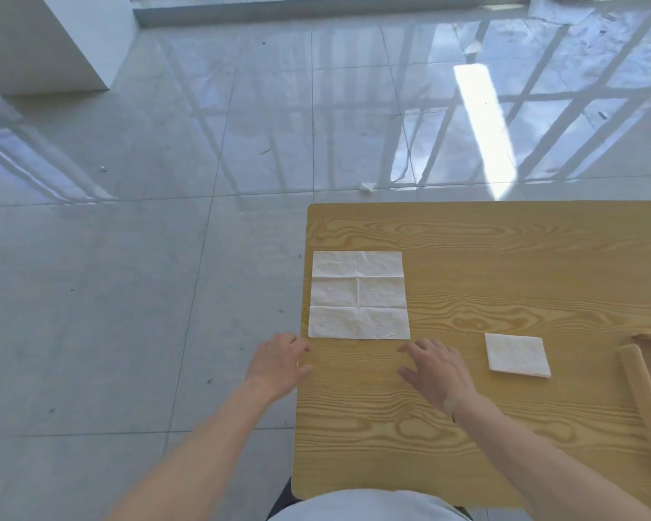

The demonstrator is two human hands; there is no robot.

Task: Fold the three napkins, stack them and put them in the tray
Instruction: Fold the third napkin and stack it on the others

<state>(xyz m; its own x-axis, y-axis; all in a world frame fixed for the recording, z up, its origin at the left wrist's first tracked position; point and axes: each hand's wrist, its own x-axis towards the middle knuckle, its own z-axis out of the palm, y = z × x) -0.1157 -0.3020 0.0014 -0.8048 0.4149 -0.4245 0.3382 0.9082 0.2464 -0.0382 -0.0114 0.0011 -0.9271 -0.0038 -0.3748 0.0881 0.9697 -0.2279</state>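
Both hands hover low over the tabletop (466,426), just short of the near edge of the unfolded napkin (358,294). Left hand (279,364) off that napkin's near-left corner, at the tabletop's left edge: fingers loosely spread, holding nothing. Right hand (435,370) off the near-right corner, fingers extended and splayed, also empty; cannot tell if the fingertips touch the wood.

Unfolded napkin lies flat beyond the hands, creased into six panels. Judged thin, very light, limp; likely to slide or lift, easy to tear. Best taken by pinching the two near corners and folding along existing creases.

Right of the unfolded napkin: folded napkin stack (518,355), small and flat. Further right, the wooden tray (641,400), only partly in view
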